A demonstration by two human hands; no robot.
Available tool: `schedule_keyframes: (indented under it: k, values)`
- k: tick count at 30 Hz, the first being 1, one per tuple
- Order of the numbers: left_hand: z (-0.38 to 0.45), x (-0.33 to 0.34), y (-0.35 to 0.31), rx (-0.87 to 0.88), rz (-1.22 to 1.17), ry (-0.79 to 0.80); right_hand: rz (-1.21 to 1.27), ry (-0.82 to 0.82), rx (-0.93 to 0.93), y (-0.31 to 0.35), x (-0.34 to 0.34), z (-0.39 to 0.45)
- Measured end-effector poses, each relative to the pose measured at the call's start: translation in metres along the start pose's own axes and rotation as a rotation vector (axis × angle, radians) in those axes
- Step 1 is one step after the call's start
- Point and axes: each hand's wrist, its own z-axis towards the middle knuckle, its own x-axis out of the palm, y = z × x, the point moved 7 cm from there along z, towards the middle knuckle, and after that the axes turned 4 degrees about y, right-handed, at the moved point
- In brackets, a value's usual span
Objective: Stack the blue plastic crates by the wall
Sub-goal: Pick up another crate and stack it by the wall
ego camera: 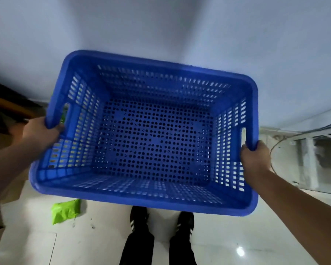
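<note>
Pale wall point(161, 25) rises just ahead over glossy floor tiles point(237, 236). Left hand point(40, 132) and right hand point(256, 159) are closed on the empty blue crate's point(153, 134) side rims, holding it tilted above the shoes point(139, 217). No stack shows, so it could be lowered blind and land crooked.

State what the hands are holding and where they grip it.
Both hold one empty blue crate by its short ends: the left hand and the right hand each clasp the rim beside a handle slot.

A glossy pale tiled floor point(227, 236) carries a crumpled green bag point(65, 210) below the left-hand grip, with two black shoes point(139, 217) beneath the held load.
</note>
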Motion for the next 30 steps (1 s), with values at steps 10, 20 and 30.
schedule_keyframes:
  k: [10, 20, 30]
  values:
    - [-0.005, 0.010, 0.016, 0.034, -0.058, 0.097, -0.188, 0.109, -0.067, 0.016, 0.000, 0.002]
    - [-0.077, -0.024, -0.146, 0.538, 0.743, 0.099, -0.117, 0.146, -0.052, 0.084, -0.071, -0.046]
    - [-0.336, -0.004, -0.451, 1.257, 0.693, 0.456, -0.112, 0.107, -0.203, 0.136, -0.238, -0.158]
